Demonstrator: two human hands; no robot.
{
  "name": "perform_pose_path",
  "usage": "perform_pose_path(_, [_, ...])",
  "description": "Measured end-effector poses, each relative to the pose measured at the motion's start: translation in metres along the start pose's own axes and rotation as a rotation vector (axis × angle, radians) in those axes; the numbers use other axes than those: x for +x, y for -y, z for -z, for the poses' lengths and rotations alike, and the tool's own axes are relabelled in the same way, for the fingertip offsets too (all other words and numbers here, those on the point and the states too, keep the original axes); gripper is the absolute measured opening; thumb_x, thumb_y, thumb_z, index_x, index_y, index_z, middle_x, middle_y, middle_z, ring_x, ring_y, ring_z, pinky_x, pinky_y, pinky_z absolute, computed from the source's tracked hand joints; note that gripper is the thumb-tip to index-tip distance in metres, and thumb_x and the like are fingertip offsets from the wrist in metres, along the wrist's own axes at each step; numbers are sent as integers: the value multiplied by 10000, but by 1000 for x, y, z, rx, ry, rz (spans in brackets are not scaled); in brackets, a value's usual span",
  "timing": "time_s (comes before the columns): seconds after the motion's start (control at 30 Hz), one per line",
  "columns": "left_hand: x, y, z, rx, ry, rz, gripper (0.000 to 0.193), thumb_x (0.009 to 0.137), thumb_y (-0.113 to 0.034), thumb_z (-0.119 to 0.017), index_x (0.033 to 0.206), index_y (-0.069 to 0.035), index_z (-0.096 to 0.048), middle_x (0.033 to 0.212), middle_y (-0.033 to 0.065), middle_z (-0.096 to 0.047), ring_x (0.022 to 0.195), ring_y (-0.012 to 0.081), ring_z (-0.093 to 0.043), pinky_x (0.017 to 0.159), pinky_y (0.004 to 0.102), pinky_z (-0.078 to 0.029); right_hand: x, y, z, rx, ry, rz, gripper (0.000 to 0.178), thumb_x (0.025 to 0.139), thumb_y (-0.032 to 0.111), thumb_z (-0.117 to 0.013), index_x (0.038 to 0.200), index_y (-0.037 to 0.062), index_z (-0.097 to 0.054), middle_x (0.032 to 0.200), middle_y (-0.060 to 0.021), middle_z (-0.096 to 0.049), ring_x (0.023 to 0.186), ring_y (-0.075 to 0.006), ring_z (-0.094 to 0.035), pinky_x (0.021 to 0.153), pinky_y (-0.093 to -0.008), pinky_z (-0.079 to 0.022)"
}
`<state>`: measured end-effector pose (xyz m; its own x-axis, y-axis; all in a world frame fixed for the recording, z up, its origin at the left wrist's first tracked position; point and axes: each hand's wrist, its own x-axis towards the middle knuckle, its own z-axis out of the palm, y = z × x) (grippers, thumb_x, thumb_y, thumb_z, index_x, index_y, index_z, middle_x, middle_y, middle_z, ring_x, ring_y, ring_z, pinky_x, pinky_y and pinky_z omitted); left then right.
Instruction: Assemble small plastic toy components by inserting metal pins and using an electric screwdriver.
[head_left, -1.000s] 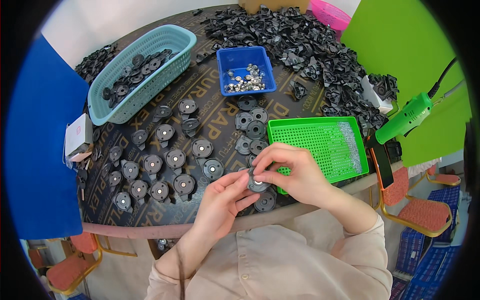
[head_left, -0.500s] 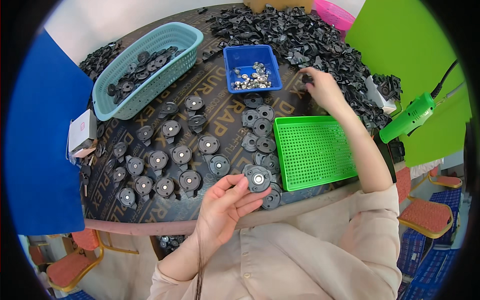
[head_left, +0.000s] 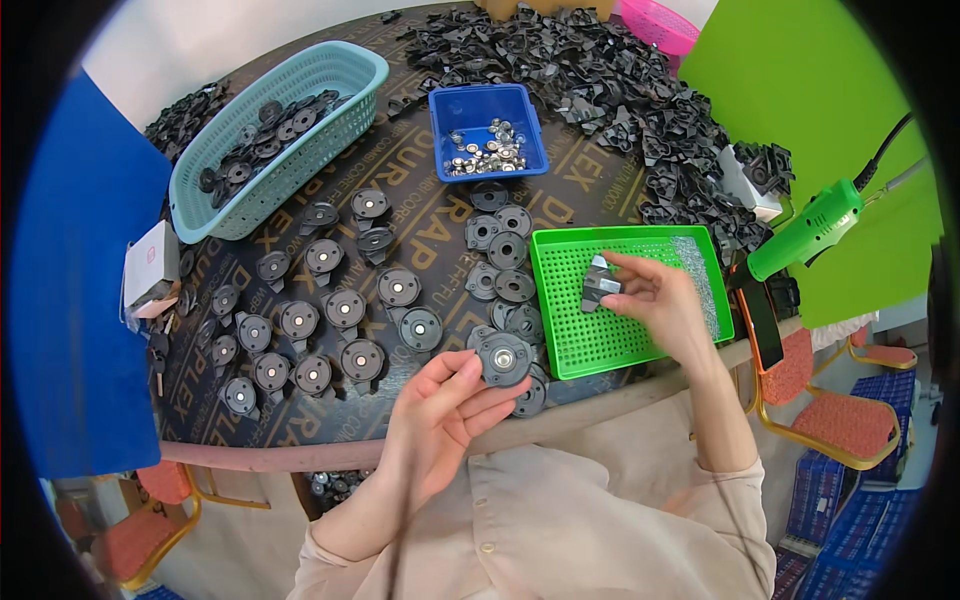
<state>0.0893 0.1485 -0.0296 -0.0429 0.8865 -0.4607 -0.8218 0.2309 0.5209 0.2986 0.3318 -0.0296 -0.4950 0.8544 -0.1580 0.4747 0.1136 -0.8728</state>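
Observation:
Between thumb and fingers, my left hand [head_left: 440, 408] grips a round dark grey disc part [head_left: 504, 358] with a shiny metal piece at its centre. My right hand [head_left: 655, 297] pinches a small black plastic bracket [head_left: 599, 285] with light metallic patches, above the green perforated tray [head_left: 560, 345]. Similar discs with open centres [head_left: 507, 250] lie in an overlapping column left of the tray. Farther left, several disc parts with metal centres [head_left: 345, 308] are spread over the table. A blue bin [head_left: 440, 135] beyond holds small round metal pieces [head_left: 490, 155].
A big pile of black brackets [head_left: 600, 85] covers the far right of the table. At the far left stands a teal basket [head_left: 300, 150] with more discs. A green electric screwdriver [head_left: 810, 230] and a phone [head_left: 762, 325] are at the right, beside small screws [head_left: 697, 280] in the tray.
My right hand has come back from the bracket pile to above the green tray, with a bracket in its fingers. My left hand still grips the disc. The whole view has shifted slightly.

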Motion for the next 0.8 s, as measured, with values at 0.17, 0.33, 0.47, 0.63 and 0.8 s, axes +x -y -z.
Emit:
perform_pose_path(0.17, [2, 4, -1, 36, -33, -46, 188, 968, -171, -501, 1093, -33, -519, 1111, 161, -634, 1062, 313, -626, 816, 343, -572, -15, 9, -10, -329, -181, 154, 339, 728, -37, -717, 1061, 2, -668, 1027, -141, -674, 791, -140, -644, 715, -236, -506])
perform_pose_path(0.33, [4, 12, -2, 2, -38, -15, 172, 959, -173, -527, 1075, -46, -532, 1080, 126, -644, 1025, 272, -645, 845, 345, -554, -53, 24, -41, 19, -182, 359, 311, 709, -40, -717, 1015, 5, -687, 1029, -145, -687, 919, -229, -669, 758, -298, -517])
perform_pose_path(0.47, [4, 16, 1, -24, 10, 35, 180, 951, -174, -551, 1080, -50, -542, 1069, 116, -645, 983, 227, -655, 875, 351, -539, -61, 28, -66, -72, -177, 604, 337, 677, -60, -724, 1006, 8, -689, 1074, -152, -678, 1069, -295, -630, 840, -334, -515])
perform_pose_path(0.63, [1, 13, -3, 17, 8, 36, 176, 954, -166, -540, 1085, -48, -548, 1073, 110, -646, 988, 216, -652, 876, 351, -540, -60, 22, -71, -12, -121, 551, 345, 664, -84, -723, 995, 8, -690, 1080, -165, -673, 1106, -301, -609, 885, -342, -507])
perform_pose_path(0.8, [-1, 11, 1, 49, 38, 58, 184, 957, -167, -536, 1088, -40, -561, 1083, 111, -646, 984, 213, -656, 865, 338, -542, -62, 24, -73, 78, -94, 511, 339, 669, -81, -722, 995, 4, -692, 1060, -160, -681, 1104, -303, -611, 892, -346, -505])
